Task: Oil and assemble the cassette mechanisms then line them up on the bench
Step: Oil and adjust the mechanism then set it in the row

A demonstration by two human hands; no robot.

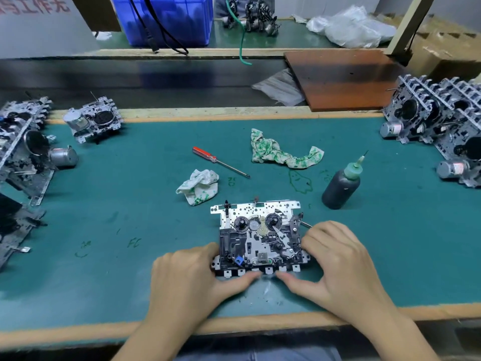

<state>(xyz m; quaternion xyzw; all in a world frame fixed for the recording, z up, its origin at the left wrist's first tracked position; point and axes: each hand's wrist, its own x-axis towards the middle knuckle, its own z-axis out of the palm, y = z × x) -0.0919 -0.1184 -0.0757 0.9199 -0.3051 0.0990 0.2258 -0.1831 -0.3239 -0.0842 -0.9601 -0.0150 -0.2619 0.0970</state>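
A cassette mechanism (260, 235) lies flat on the green bench mat (130, 209) near the front edge, reels and gears facing up. My left hand (192, 277) grips its lower left corner, thumb under the front tabs. My right hand (335, 264) grips its right side, thumb meeting the left thumb at the front edge. A dark oil bottle (341, 186) with a green needle nozzle stands upright to the right behind it. A red-handled screwdriver (220, 161) lies further back.
Two stained rags (283, 152) (199, 186) lie mid-bench. Stacked mechanisms with motors stand at the right (437, 126) and left (23, 147); a single one (93, 121) sits back left. A brown board (346, 79) and blue bin (166, 19) lie beyond.
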